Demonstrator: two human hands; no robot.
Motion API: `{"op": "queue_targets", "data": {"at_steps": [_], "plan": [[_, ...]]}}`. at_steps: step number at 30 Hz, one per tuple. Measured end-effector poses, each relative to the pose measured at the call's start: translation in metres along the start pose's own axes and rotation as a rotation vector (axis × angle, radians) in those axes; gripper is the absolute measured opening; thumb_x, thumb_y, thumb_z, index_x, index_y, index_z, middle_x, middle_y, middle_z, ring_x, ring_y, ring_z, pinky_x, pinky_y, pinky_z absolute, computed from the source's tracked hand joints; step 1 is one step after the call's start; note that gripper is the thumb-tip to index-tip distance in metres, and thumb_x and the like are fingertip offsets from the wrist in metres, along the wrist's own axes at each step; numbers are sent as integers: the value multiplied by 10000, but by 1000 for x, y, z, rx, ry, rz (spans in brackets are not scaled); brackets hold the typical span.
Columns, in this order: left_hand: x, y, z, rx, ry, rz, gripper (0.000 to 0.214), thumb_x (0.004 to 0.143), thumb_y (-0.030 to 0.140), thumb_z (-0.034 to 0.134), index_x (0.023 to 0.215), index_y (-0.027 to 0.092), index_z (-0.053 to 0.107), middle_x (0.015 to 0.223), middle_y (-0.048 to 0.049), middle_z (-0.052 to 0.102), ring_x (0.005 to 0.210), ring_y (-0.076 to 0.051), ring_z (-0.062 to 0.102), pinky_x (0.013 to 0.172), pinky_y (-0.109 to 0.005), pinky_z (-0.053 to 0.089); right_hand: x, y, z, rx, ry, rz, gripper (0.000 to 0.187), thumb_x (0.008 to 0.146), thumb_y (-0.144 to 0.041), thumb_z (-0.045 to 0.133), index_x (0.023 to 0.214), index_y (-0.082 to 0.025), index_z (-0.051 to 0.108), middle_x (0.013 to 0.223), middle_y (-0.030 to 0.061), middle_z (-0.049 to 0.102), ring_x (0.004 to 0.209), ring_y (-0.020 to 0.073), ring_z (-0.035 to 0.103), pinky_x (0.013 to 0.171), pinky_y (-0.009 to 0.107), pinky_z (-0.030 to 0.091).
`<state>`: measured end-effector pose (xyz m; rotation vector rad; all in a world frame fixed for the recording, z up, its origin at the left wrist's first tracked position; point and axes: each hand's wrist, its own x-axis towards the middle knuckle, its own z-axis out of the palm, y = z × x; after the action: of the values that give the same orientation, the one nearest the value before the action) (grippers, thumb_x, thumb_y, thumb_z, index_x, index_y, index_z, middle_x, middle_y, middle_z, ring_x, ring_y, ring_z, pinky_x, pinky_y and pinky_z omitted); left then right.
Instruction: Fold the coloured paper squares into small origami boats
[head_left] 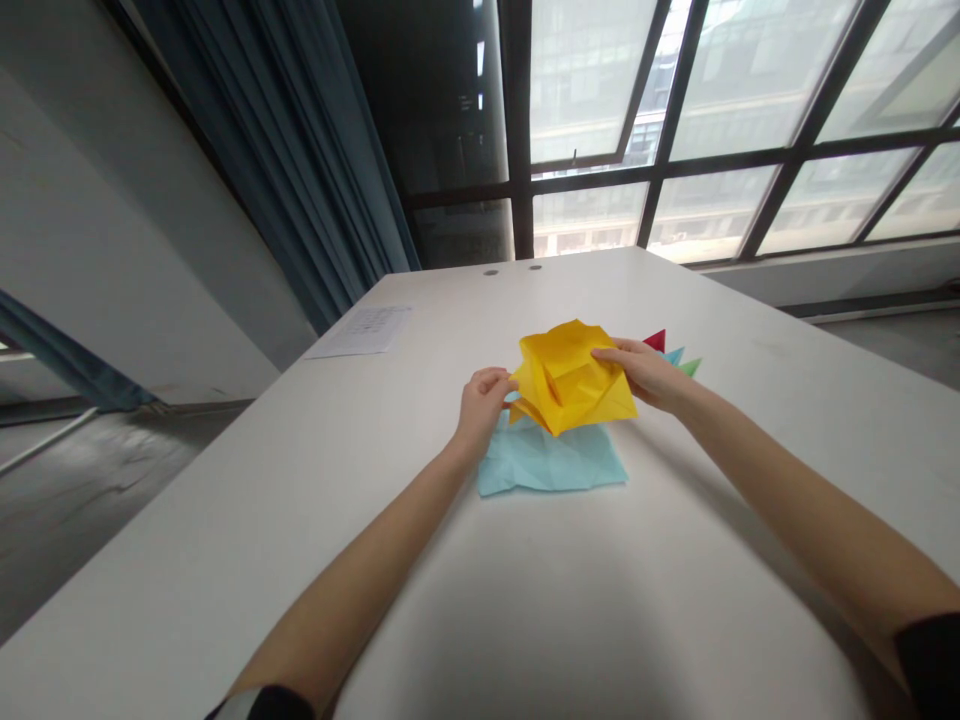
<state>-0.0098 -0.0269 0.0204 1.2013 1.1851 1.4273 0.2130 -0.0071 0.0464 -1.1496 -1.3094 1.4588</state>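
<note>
A creased sheet of yellow paper (574, 365) is held up between both hands, partly folded and bulging in the middle. My left hand (484, 400) pinches its left corner between thumb and fingers. On the other side, my right hand (641, 370) grips the right edge, thumb on top and the other fingers mostly behind the sheet. Below the yellow paper, a creased light blue paper (555, 460) lies flat on the white table (540, 580), its far part covered from view.
Behind my right hand lie pointed folded papers: a red one (657, 341), a blue one (674, 355) and a green one (690, 367). A printed sheet (364, 330) rests at the table's left edge. Beyond stand a blue curtain (300, 140) and windows.
</note>
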Motion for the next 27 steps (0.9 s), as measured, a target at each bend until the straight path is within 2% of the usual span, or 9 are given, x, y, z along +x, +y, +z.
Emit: {"op": "queue_targets", "data": {"at_steps": [3,5,10,17,20,23,25,27], "plan": [[2,9,-4,-256,-47,-146,103,573,240,556,621,151,538,715,0,546,667,-110,517,530,-194,429,3,2,-6,24,50,60,197,782,-237,539,958,-168,592,1001,91,660,897,205,629,762,297,519],[3,14,-7,-355,-33,-204,85,561,220,535,600,153,502,669,11,539,613,-97,506,533,-200,435,4,3,-10,37,45,87,187,791,-216,514,953,-156,585,1008,108,659,898,213,632,776,311,522],[13,20,-16,-390,69,-261,40,596,191,476,602,153,463,611,16,542,521,-72,502,511,-177,420,0,1,-13,103,-2,166,237,791,-215,530,1012,-137,567,993,138,662,871,231,641,793,354,520],[23,27,-26,-395,61,-362,121,716,215,448,793,151,516,622,8,541,496,-79,527,503,-170,433,-2,4,-5,163,-94,270,226,810,-185,521,1025,-139,569,977,131,673,813,219,656,779,362,531],[21,25,-25,-307,10,-363,244,773,356,473,962,203,490,703,0,559,531,-93,552,506,-187,442,3,14,-3,220,-90,266,202,824,-167,495,1006,-125,572,970,127,678,828,206,656,817,354,520],[19,20,-23,-99,26,-333,477,741,473,542,1137,260,383,850,-24,575,571,-100,559,499,-195,435,7,22,0,242,-85,257,189,835,-141,472,993,-111,572,960,128,682,835,195,656,843,344,510],[17,17,-22,76,35,-281,661,698,425,621,1240,274,274,931,-45,567,631,-111,569,531,-205,445,8,25,2,240,-69,253,190,838,-128,463,994,-107,568,944,127,686,833,191,656,850,342,507],[15,15,-21,218,-4,-217,802,667,293,662,1303,277,174,963,-59,552,680,-124,577,589,-233,465,8,25,3,223,-57,262,192,839,-125,458,998,-105,564,938,130,686,835,188,656,851,337,508]]}}
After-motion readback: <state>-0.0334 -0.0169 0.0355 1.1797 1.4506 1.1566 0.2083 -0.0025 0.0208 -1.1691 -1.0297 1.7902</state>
